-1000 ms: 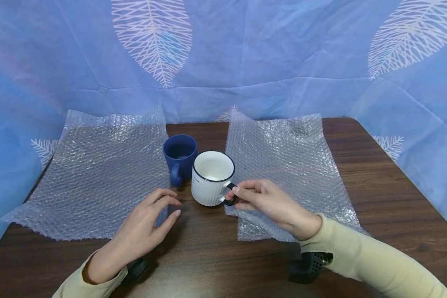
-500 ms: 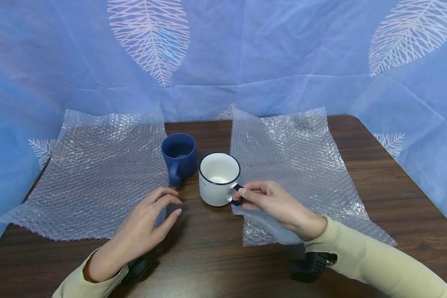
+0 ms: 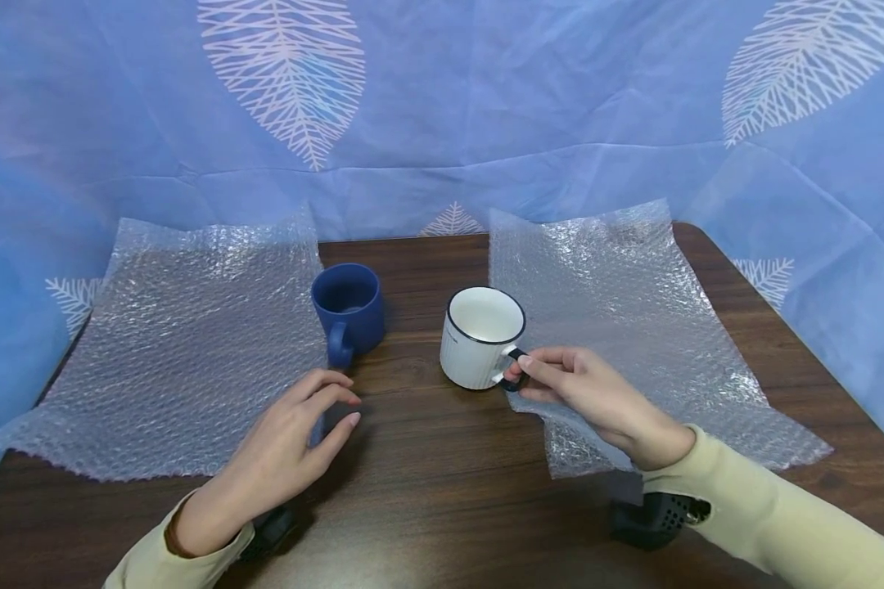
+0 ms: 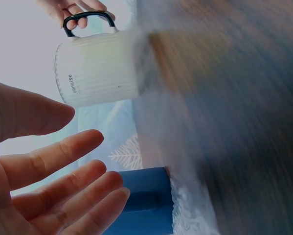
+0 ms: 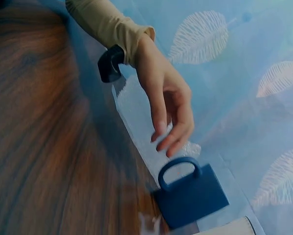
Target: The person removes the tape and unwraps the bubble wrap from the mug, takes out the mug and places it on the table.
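A white ribbed mug (image 3: pixel 479 348) with a black rim is near the middle of the table. My right hand (image 3: pixel 589 393) pinches its black handle (image 4: pixel 90 15) between thumb and fingers. Whether the mug's base touches the table I cannot tell. To its left stands a blue mug (image 3: pixel 348 311), upright, its handle toward me. My left hand (image 3: pixel 290 438), fingers relaxed and holding nothing, is just in front of the blue mug, over the edge of the left bubble wrap sheet (image 3: pixel 191 352). Under and behind my right hand lies the right bubble wrap sheet (image 3: pixel 611 294).
The dark wooden table (image 3: pixel 412 507) backs onto a blue cloth (image 3: pixel 530 90) with white leaf prints. Both bubble wrap sheets reach the table's far edge. The right sheet's near edge is rumpled and lifted beside my right wrist.
My right hand has moved right with the white mug, widening its gap from the blue mug. The right bubble wrap sheet has slid right too. My left hand has stayed put.
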`<state>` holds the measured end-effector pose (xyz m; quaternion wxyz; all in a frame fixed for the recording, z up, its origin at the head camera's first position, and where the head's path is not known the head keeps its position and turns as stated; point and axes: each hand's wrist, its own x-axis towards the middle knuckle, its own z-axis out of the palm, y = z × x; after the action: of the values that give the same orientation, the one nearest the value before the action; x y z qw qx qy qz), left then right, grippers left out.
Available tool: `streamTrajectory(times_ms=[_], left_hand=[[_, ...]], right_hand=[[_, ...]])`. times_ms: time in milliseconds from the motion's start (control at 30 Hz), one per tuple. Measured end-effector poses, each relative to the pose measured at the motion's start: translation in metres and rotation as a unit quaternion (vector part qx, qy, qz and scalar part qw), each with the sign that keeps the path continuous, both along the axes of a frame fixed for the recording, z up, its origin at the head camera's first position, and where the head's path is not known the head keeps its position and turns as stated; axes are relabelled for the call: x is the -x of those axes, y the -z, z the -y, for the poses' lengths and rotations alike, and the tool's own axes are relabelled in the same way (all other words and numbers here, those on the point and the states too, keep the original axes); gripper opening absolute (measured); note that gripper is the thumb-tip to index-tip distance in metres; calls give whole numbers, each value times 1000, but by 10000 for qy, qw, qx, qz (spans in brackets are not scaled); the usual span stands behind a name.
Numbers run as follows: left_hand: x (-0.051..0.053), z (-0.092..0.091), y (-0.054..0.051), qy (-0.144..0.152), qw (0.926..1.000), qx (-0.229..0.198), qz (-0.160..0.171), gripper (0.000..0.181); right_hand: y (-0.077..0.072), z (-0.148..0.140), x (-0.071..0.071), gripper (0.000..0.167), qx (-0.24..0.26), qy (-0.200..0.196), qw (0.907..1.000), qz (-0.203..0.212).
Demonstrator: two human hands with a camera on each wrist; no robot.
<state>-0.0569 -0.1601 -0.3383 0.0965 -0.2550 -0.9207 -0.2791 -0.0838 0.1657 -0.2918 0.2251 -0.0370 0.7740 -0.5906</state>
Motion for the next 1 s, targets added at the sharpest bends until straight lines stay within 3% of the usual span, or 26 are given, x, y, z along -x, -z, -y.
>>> streamTrajectory(times_ms=[400,733,1000], left_hand=[[1,-4,0,14,10000,39,-2,11],[1,-5,2,38,10000,57,31,12],[2,-7,3,64,10000,49,-46,12]], right_hand=[[-5,-9,16,37,-129,141,9998,19],[-5,-1,35,39,-303,527,9981,96],[-6,9,43,38,-604,478,9970,-7]])
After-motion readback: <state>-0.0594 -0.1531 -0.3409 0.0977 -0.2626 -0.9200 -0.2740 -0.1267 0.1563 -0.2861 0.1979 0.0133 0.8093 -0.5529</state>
